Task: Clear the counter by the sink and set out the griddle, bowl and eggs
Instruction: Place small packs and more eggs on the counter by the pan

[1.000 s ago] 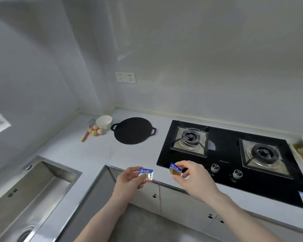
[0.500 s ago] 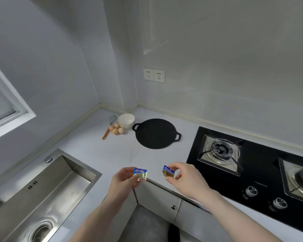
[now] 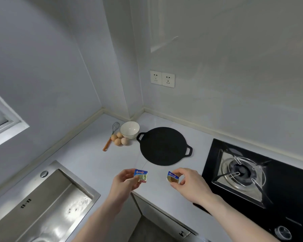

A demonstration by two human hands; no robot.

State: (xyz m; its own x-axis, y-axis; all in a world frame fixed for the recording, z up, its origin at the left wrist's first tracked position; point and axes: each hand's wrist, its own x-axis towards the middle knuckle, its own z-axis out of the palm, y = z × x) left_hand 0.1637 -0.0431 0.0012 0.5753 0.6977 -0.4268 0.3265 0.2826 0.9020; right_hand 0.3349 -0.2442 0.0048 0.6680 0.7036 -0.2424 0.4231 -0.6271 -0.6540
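My left hand (image 3: pixel 124 182) pinches a small foil packet (image 3: pixel 141 175) and my right hand (image 3: pixel 187 184) pinches a second foil packet (image 3: pixel 172 177), both held just above the counter (image 3: pixel 87 159) edge, prob to set down w/ the rest. Sink (image 3: pixel 42 203) sits at 8 o'clock, gas burner (image 3: pixel 240 173) at 3. Farther at 12, the griddle (image 3: pixel 164 145) lies flat; at 11, bowl (image 3: pixel 129 130), four eggs (image 3: pixel 119 138) & whisk (image 3: pixel 111 135) cluster near the corner, already laid out for cooking, I reckon.

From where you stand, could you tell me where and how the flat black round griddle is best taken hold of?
Judging by its pose, take the flat black round griddle by its two loop handles, one at the rim near the white bowl, one toward the gas hob. It lies flat on the counter, so come from above, one grip on each loop.
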